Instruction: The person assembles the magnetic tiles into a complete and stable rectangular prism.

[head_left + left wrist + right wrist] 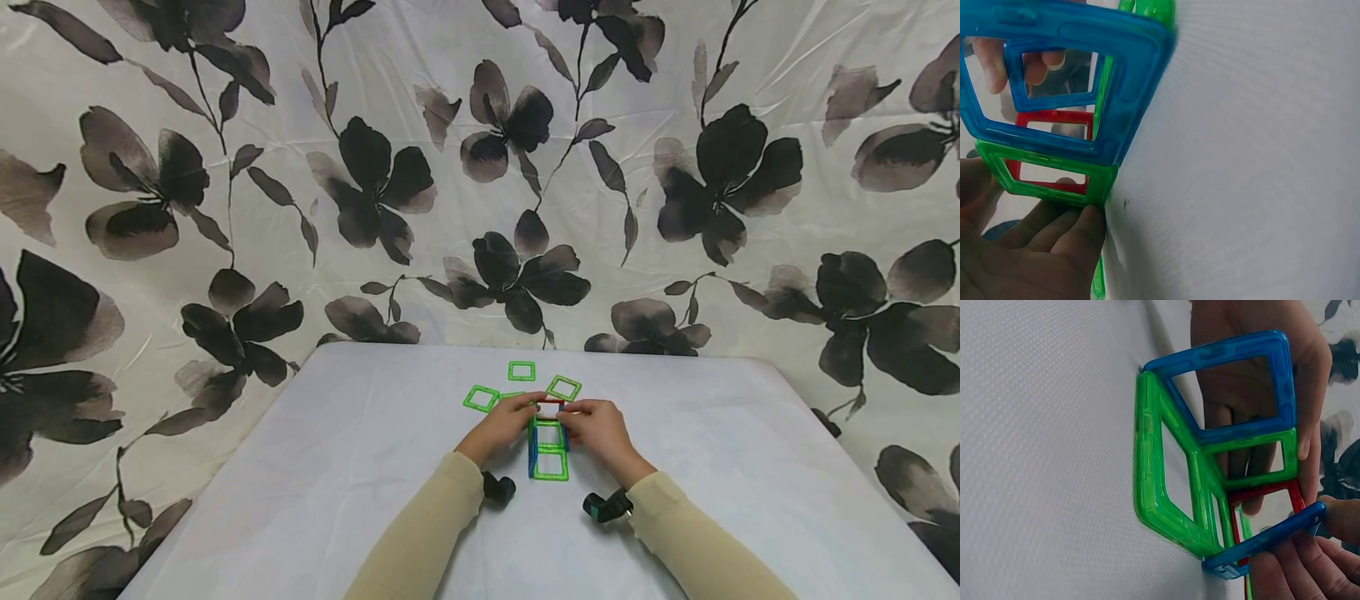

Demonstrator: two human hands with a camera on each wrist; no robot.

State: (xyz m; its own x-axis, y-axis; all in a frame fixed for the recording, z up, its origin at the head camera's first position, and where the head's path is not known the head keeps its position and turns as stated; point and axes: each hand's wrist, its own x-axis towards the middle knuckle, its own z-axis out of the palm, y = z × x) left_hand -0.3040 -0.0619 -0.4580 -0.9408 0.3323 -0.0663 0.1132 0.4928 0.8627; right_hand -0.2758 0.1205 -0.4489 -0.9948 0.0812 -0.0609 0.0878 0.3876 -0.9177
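Both hands are around a small build of magnetic tiles on the table. My right hand (600,429) pinches a standing blue tile (1266,537) on the build's right side, thumb on its top edge. My left hand (504,427) has its fingers extended against the outside of a standing green tile (1041,190) on the left side. Next to that tile, nearer me, stands another blue tile (1072,28). A red tile (551,401) stands upright across the back, between the hands. Two green tiles lie flat as the base, the front one (551,478) nearest me.
Beyond the hands, loose green square tiles lie on the white table (337,475): one (522,362) at the back, one (480,388) to the left and one (563,397) to the right. A floral cloth (645,250) hangs behind the table.
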